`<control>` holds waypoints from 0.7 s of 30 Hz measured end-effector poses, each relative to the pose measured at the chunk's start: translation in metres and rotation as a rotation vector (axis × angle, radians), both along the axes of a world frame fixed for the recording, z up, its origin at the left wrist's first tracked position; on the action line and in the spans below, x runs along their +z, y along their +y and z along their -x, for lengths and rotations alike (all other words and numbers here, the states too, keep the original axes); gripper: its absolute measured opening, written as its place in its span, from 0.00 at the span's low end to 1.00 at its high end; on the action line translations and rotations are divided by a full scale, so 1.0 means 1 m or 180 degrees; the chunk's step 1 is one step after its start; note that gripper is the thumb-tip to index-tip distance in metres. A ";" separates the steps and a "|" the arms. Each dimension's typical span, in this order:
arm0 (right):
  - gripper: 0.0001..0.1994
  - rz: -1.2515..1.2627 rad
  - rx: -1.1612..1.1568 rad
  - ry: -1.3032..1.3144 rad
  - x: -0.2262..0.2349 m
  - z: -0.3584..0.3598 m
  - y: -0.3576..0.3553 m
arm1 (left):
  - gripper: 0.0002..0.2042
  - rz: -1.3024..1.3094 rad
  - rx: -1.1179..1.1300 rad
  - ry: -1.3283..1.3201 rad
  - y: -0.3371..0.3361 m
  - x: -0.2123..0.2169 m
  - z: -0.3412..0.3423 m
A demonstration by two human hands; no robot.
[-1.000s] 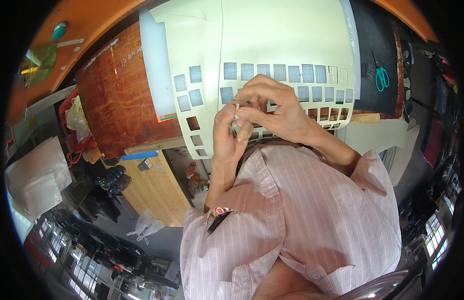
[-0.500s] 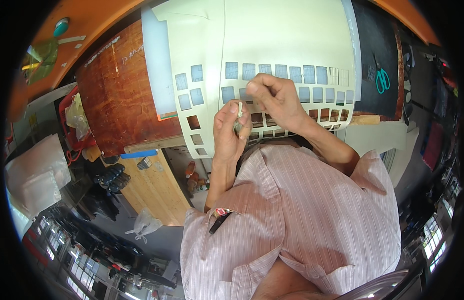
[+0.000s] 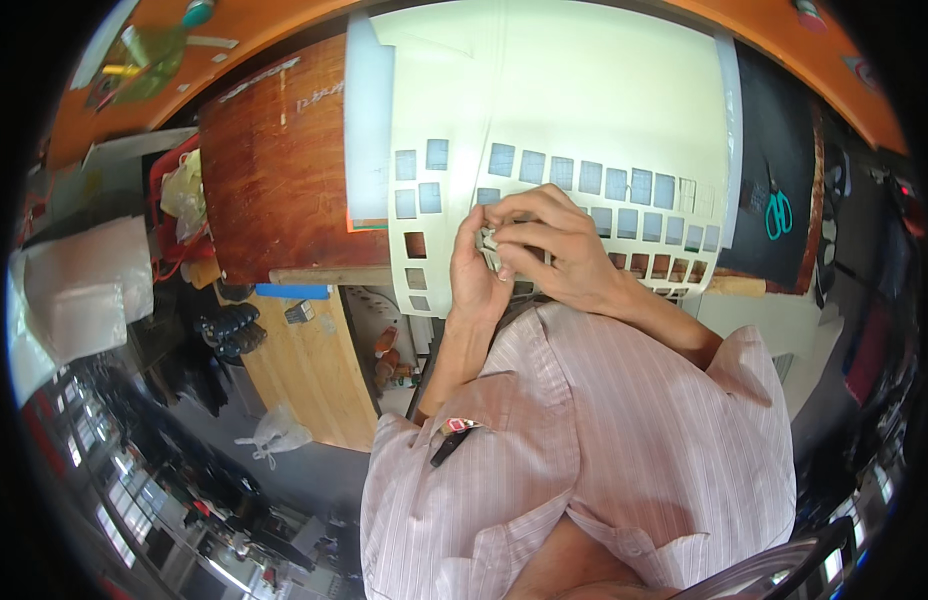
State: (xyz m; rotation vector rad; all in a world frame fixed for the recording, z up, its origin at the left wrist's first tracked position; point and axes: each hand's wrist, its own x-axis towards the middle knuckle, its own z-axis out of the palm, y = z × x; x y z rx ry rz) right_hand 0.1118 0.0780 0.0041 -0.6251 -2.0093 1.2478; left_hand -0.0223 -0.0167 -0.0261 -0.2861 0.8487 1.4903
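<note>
A large pale cream-green sheet [image 3: 584,80] lies over the bench, with rows of rectangular holes cut along its near part. Above these holes my two hands meet. My left hand [image 3: 477,280] is closed round a few small pale pieces [image 3: 488,239], the same colour as the sheet; how many is hidden by the fingers. Curled over from the right, my right hand [image 3: 559,250] has its fingertips pressed on those pieces. Bluish sheet [image 3: 368,130] shows under the left edge and through many holes.
Teal-handled scissors [image 3: 777,214] rest on a black mat [image 3: 764,130] at the right. Left of the sheet is a reddish-brown wooden board [image 3: 274,180]. An orange ledge [image 3: 624,12] runs along the far side. A wooden panel [image 3: 309,370] sits lower left, near a plastic bag [image 3: 274,432].
My right hand has come down and in from above the holes onto the pieces in my left hand. The whole view has shifted, so the bench appears further right.
</note>
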 end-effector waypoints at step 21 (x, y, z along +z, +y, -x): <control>0.07 0.0289 0.0757 -0.0056 0.025 0.133 0.004 | 0.11 -0.0976 0.1010 -0.1202 -0.031 -0.056 0.058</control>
